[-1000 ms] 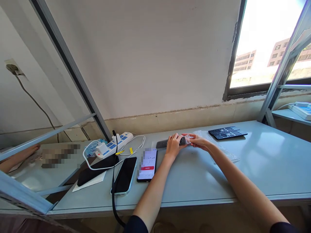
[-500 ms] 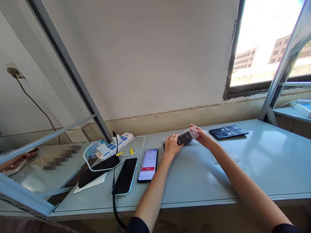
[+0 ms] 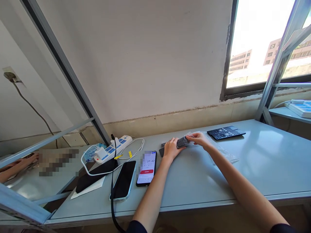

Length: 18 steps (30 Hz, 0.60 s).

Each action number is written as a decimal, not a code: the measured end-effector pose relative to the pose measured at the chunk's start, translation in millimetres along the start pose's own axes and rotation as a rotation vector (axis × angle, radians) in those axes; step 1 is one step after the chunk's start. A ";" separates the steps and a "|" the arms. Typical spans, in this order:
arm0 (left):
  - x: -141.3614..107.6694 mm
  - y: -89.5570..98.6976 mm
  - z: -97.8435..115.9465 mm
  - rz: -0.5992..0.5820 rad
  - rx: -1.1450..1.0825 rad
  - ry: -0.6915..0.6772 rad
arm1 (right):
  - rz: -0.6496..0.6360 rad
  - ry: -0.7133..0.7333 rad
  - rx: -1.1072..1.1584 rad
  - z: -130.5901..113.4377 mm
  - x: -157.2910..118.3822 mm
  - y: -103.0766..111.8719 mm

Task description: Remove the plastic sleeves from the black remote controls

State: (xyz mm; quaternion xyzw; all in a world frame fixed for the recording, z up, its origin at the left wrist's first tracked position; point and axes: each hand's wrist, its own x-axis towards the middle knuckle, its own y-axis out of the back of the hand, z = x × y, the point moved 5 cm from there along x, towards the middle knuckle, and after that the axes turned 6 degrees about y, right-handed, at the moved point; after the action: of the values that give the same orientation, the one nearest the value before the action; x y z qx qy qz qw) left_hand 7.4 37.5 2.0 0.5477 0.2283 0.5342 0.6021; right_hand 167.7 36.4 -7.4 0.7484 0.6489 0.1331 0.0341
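My left hand [image 3: 172, 149] is wrapped round a dark remote control [image 3: 182, 142] above the table. Clear plastic film, seemingly a bag [image 3: 189, 136], covers the remote's right end. My right hand [image 3: 199, 138] pinches the film at that end, its fingers close to the remote. Another dark remote [image 3: 161, 151] lies under and left of my left hand, mostly hidden by it. To the right of my right hand, two black remotes [image 3: 225, 132] lie side by side. A loose clear plastic bag [image 3: 227, 153] rests partly behind my right forearm.
Left of my left arm lie a lit phone [image 3: 146, 168] and a dark-screened phone [image 3: 124, 179]. Behind them are a white power strip [image 3: 114, 149] and a looped white cable. A black cable [image 3: 112, 187] hangs over the front edge. Another person's arm [image 3: 19, 166] shows far left.
My right hand has moved from the bag's raised edge to a pinch at the remote's end. The film now covers more of the remote, its buttons less visible. The view has shifted slightly.
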 end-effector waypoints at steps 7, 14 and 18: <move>0.0 -0.5 1.1 0.011 0.006 -0.020 | -0.015 0.021 -0.059 2.3 3.4 -3.3; -0.7 2.2 3.9 0.035 -0.039 -0.032 | -0.004 0.039 -0.091 -3.2 0.1 -6.7; -0.7 1.4 3.3 0.038 -0.042 -0.039 | -0.057 0.034 -0.118 -3.3 -0.2 -7.2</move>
State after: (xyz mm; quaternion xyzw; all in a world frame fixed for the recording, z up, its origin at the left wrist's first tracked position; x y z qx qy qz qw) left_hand 9.5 35.3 4.0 0.5497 0.1946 0.5395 0.6075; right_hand 160.0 36.9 -5.9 0.7240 0.6614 0.1829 0.0706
